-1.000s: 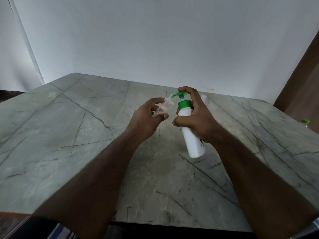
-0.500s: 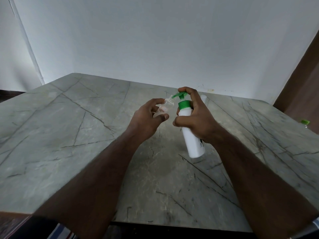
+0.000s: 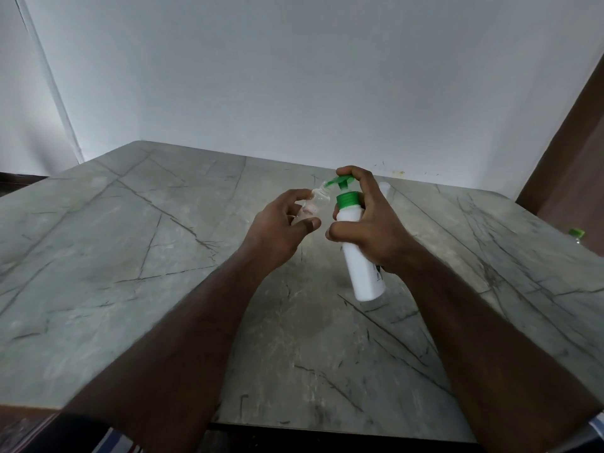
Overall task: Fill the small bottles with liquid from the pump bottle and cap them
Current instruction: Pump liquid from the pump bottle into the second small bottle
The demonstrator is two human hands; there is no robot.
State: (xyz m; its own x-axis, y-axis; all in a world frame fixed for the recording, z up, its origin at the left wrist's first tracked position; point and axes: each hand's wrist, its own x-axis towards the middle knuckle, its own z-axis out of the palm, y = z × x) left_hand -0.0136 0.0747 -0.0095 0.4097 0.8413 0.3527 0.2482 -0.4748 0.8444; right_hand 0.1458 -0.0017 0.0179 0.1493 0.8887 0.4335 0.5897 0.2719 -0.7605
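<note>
My right hand [image 3: 369, 230] grips a white pump bottle [image 3: 361, 269] with a green collar and green pump head, held tilted above the table. Its index finger rests on top of the pump head [image 3: 341, 181]. My left hand [image 3: 277, 230] holds a small clear bottle [image 3: 313, 204], tilted with its open mouth right at the green nozzle tip. The small bottle's lower part is hidden by my fingers.
The grey marble-patterned table [image 3: 130, 256] spreads below both arms, with white walls behind. A white object [image 3: 385, 189] stands behind my right hand. A small bottle with a green cap [image 3: 577, 233] sits at the far right edge. A brown door stands at the right.
Both hands stay almost still. The pump head appears slightly higher above the green collar than before.
</note>
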